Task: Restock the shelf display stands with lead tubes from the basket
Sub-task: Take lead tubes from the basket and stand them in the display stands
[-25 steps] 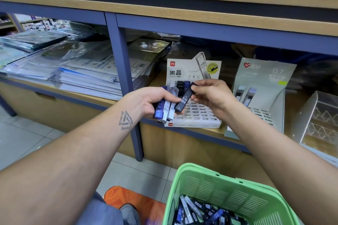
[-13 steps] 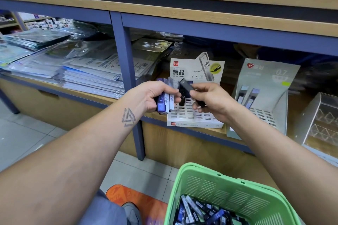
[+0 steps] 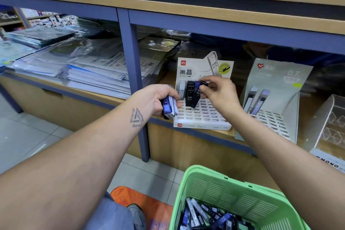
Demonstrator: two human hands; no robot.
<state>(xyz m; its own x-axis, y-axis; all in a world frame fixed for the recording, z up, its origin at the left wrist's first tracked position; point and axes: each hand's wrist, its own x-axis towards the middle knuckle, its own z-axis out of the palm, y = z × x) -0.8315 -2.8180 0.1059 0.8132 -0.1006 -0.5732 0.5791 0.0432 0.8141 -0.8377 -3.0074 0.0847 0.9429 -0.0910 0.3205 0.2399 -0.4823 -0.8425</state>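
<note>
A white slotted display stand (image 3: 202, 117) sits on the shelf, with several lead tubes (image 3: 190, 97) upright in its back row. My right hand (image 3: 218, 95) pinches the top of a black lead tube (image 3: 200, 92) standing at the right end of that row. Just left of the stand, my left hand (image 3: 158, 101) grips a bundle of blue and white lead tubes (image 3: 169, 107). At the bottom, a green basket (image 3: 240, 194) holds many more tubes.
A grey display stand (image 3: 276, 99) with two tubes sits right of the white one, then a clear acrylic holder (image 3: 330, 127). Stacked plastic-wrapped paper goods (image 3: 89, 73) fill the left bay behind a blue shelf post (image 3: 134, 84). An orange stool (image 3: 141, 205) is below.
My right hand carried the black tube from beside my left hand up to the stand's back row and turned it upright. My left hand dropped slightly with its bundle.
</note>
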